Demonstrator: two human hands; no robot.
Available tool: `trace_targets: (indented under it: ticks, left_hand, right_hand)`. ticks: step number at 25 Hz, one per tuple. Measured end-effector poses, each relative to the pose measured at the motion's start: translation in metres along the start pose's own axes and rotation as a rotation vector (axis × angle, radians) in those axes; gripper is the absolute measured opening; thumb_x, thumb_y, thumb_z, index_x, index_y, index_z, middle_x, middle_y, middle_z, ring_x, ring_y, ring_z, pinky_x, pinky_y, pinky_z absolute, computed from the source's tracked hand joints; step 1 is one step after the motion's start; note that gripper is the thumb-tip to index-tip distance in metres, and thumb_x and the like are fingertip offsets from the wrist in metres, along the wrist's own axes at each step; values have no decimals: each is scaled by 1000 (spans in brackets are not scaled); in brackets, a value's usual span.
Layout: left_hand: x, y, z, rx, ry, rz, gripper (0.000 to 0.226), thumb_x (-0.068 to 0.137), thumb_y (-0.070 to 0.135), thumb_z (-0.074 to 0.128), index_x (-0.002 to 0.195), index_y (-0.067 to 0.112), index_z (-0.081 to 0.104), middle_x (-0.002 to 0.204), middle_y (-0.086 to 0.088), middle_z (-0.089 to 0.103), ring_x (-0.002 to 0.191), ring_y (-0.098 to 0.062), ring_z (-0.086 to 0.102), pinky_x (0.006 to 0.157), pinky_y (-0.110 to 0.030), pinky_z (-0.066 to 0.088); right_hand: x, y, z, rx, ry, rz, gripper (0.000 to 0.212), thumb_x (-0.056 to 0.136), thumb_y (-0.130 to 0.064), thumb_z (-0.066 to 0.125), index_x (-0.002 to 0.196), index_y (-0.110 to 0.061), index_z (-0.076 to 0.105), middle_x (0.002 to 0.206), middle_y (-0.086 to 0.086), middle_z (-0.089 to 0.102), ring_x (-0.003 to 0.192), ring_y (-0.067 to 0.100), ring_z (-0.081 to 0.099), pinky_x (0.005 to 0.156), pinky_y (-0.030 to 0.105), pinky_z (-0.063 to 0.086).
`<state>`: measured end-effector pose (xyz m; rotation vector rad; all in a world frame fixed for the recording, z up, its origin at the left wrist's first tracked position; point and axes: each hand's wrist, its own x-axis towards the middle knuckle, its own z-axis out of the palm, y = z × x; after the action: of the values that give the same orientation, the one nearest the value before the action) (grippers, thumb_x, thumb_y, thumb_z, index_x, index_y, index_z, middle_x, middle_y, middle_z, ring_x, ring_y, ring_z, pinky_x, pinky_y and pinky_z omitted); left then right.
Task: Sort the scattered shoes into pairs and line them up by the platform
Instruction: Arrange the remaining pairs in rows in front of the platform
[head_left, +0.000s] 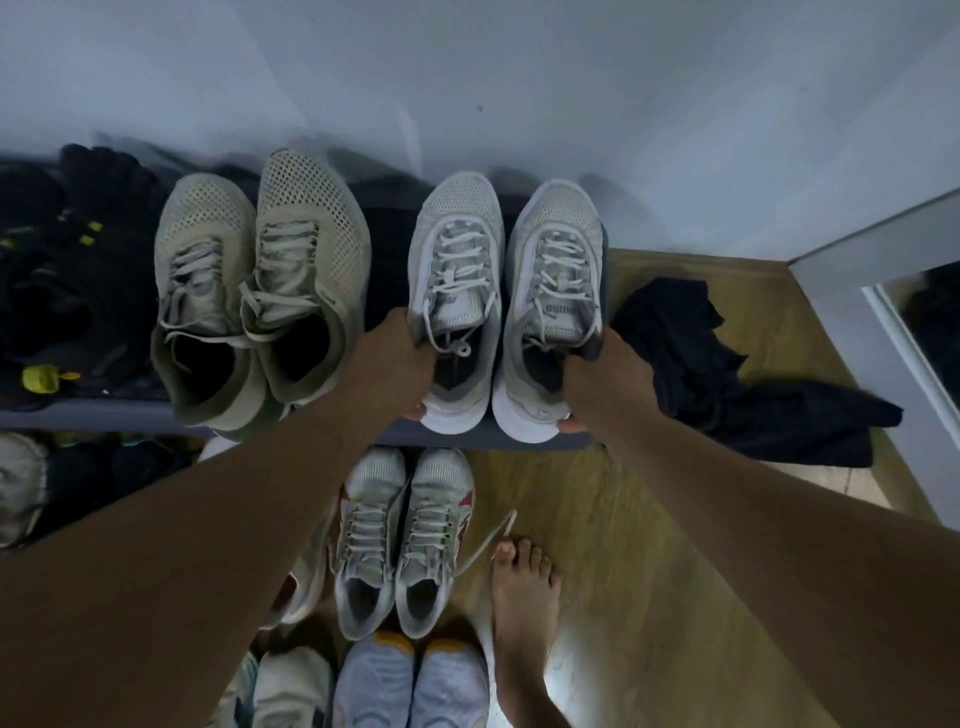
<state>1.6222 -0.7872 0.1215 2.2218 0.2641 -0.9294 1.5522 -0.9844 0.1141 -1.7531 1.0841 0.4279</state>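
Observation:
Two white-and-grey mesh sneakers stand side by side on the dark platform (493, 440), toes toward the wall. My left hand (397, 358) grips the left sneaker (456, 249) at its collar and heel. My right hand (605, 379) grips the right sneaker (556, 260) the same way. Left of them on the platform sits a beige perforated pair (260, 270), laces loose. On the floor below, a white pair with red trim (405, 540) stands together, and a pale blue pair (410, 686) sits behind it.
Black shoes and gear (67, 270) crowd the platform's left end. A black cloth (727, 374) lies on the wood floor at right, near a mirror edge (914, 332). My bare foot (524, 608) stands beside the floor pairs. More shoes (21, 488) lie under the platform at left.

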Motion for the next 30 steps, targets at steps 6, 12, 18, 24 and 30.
trace_targets:
  ticks: [6, 12, 18, 24, 30]
  left_hand:
    - [-6, 0, 6, 29, 110, 37, 27, 98, 31, 46, 121, 18, 48, 107, -10, 61, 89, -34, 63, 75, -52, 58]
    - [0, -10, -6, 60, 134, 72, 28, 99, 32, 46, 121, 15, 50, 104, -12, 62, 87, -32, 63, 74, -50, 57]
    - [-15, -9, -24, 142, 233, 178, 44, 94, 40, 55, 126, 10, 52, 110, -8, 63, 98, -28, 60, 78, -33, 48]
    - [-31, -48, -108, 263, 867, 243, 26, 85, 28, 57, 105, 13, 59, 114, -13, 57, 102, -35, 56, 84, -44, 47]
    - [-37, -121, -131, -89, 297, -429, 43, 87, 36, 57, 118, 6, 55, 117, -19, 63, 102, -39, 63, 86, -45, 55]
  right_hand:
    - [-5, -2, -4, -77, -9, -97, 20, 85, -18, 45, 99, -31, 51, 86, -10, 52, 68, 20, 61, 50, 39, 60]
    - [-4, -1, 7, -195, -36, -177, 40, 87, -26, 50, 125, -33, 43, 81, -17, 50, 70, 11, 57, 65, 36, 55]
    - [-18, -15, -2, -100, 96, -286, 32, 83, -32, 59, 113, -28, 52, 82, -14, 57, 72, 1, 56, 56, 19, 41]
    - [-63, -78, 46, -176, 191, -757, 34, 82, -24, 57, 116, -23, 59, 100, -2, 63, 90, 20, 61, 81, 38, 51]
    - [-94, -101, 153, -502, -351, -310, 19, 91, -28, 49, 95, -9, 47, 92, 16, 63, 80, 31, 64, 75, 38, 56]
